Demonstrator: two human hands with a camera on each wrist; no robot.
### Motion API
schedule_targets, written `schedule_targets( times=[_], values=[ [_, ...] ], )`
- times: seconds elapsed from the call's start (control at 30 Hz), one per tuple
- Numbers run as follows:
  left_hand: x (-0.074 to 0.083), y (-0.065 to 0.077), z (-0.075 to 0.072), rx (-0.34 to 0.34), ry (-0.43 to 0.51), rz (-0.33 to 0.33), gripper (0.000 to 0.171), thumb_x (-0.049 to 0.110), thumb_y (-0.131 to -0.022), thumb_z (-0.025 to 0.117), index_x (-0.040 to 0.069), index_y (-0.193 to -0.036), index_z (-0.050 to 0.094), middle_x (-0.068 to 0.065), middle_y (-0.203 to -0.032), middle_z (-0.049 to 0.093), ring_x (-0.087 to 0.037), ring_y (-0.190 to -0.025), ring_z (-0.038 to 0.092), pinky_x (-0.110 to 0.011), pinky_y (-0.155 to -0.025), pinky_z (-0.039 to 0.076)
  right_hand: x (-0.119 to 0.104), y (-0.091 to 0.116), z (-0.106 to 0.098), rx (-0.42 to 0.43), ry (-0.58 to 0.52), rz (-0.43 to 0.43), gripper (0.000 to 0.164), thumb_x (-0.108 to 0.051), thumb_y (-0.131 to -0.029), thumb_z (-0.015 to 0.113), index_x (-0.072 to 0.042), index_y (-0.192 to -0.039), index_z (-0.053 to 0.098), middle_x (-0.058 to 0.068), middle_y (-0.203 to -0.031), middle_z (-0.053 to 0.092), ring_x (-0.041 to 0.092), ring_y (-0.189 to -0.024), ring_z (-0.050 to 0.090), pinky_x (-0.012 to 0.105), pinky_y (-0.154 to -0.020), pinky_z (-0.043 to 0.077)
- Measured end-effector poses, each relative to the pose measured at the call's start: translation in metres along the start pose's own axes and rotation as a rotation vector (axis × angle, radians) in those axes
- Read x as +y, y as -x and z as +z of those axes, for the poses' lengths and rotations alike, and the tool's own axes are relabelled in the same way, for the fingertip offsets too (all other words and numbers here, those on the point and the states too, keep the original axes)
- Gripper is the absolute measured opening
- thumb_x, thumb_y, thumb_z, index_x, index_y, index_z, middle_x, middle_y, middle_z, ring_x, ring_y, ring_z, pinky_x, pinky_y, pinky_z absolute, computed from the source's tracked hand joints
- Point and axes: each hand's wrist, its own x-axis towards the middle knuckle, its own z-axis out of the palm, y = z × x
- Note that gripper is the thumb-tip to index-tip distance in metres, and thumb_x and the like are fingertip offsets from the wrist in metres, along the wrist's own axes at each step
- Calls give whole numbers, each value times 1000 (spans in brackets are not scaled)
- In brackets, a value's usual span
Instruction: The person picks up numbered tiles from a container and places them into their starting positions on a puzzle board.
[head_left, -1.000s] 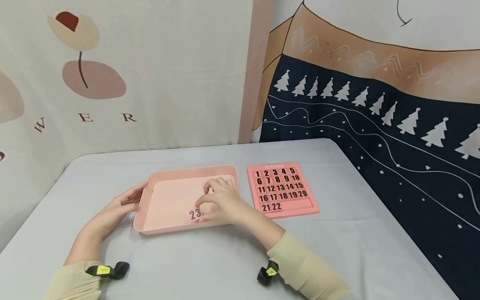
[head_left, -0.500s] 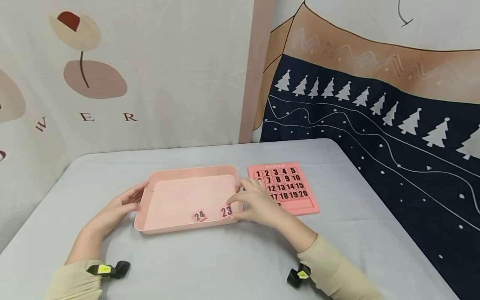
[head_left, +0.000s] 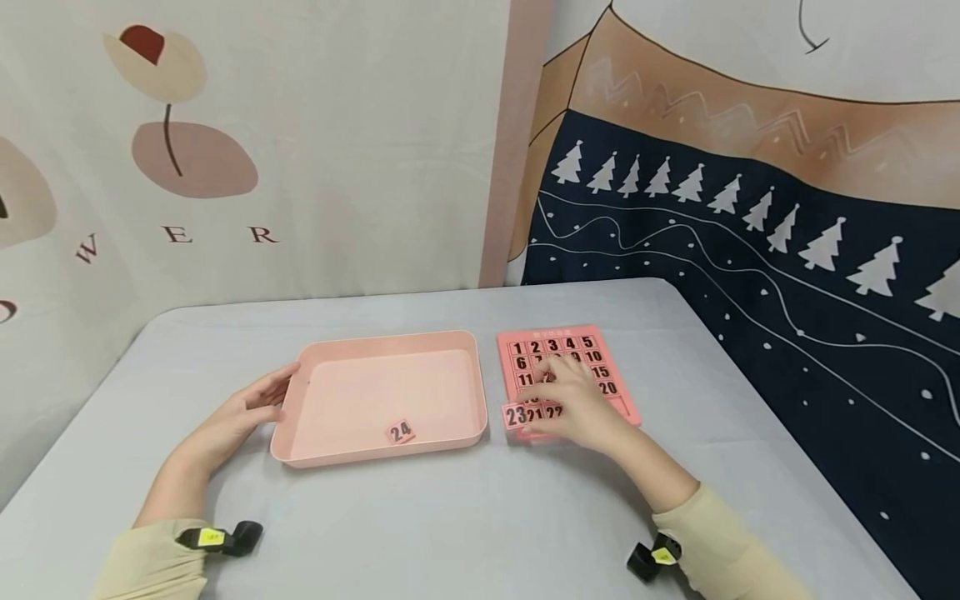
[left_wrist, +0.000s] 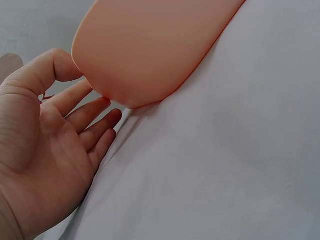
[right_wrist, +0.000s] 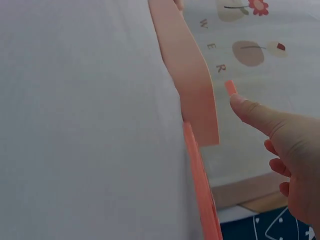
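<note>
In the head view my right hand (head_left: 581,406) pinches a pink square tile marked 23 (head_left: 515,416) between thumb and fingers. The tile is over the lower left corner of a pink number board (head_left: 626,408), whose rows of black-numbered tiles are partly hidden by the hand. The right wrist view shows the tile edge-on (right_wrist: 230,87) at the thumb tip, above the board's edge (right_wrist: 200,185). A second tile, 24 (head_left: 401,431), lies in the pale pink tray (head_left: 378,457). My left hand (head_left: 236,418) touches the tray's left end, its fingers loosely extended (left_wrist: 100,120) beside the wall.
Tray and board stand side by side on a table with a grey-white cloth (head_left: 420,533). Behind it hangs a pale printed curtain (head_left: 360,167). A dark blue cloth with white trees (head_left: 712,267) lies along the right side.
My right hand has carried tile 23 rightward out of the tray to the board's lower left corner. Tile 24, first hidden, now shows in the tray. My left hand stays at the tray.
</note>
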Motion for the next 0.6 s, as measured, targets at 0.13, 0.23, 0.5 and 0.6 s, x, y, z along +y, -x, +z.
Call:
schedule_targets(
  times=[0.13,0.23,0.5,0.6],
  values=[
    [1,0,0,0,1,-1,64,-2,-93,51,-3,-150,21,-4,-154,27,6,-125,37,-10,-95,31,12,12,-4,3,-22,26,34,-37,-66,86,-29,-98,75,-10,-103,47,14,-97,39,42,-87,28],
    [1,0,0,2,0,-4,64,-1,-94,52,-2,-150,21,-5,-154,28,6,-125,37,-10,-95,31,20,19,-8,7,-38,39,36,-37,-65,86,-28,-98,76,-8,-103,50,15,-99,41,43,-88,28],
    [1,-1,1,9,0,-26,65,-1,-93,52,-1,-150,21,-8,-155,24,6,-125,36,-10,-94,31,42,33,-20,11,-38,93,38,-34,-64,86,-21,-98,76,1,-107,54,19,-101,41,43,-87,28],
    [0,-1,1,11,0,-27,65,-1,-93,52,-1,-150,21,-11,-156,23,6,-125,36,-10,-94,31,51,35,-23,-8,-27,125,39,-34,-64,86,-21,-100,75,6,-111,55,21,-103,41,43,-88,28]
  ],
)
